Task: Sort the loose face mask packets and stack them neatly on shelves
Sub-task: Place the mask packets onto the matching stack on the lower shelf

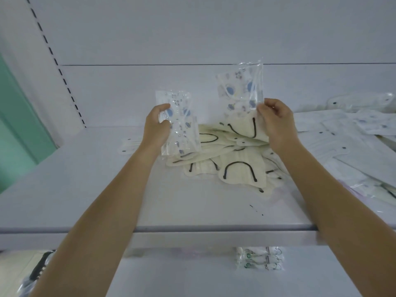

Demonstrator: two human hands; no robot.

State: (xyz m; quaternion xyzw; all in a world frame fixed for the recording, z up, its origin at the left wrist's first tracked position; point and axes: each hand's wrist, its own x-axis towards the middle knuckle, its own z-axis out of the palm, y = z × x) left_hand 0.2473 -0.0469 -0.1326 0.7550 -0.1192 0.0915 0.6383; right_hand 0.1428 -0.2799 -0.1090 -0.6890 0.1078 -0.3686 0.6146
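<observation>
My left hand [155, 127] grips a clear packet with a blue-patterned mask [180, 123], held upright above the white shelf [85, 189]. My right hand [278, 123] pinches the lower right edge of a second blue-patterned packet [240, 91], raised higher, and also holds a cream packet behind it. Between and below both hands lies a loose pile of cream mask packets with black ear loops [231, 161].
White mask packets [347, 142] are spread over the shelf's right side. One flat white packet [129, 145] lies left of the pile. Below the shelf's front edge, green-printed packets [259, 258] are stacked, and dark packets [36, 273] sit at lower left. A slotted upright [62, 76] runs at left.
</observation>
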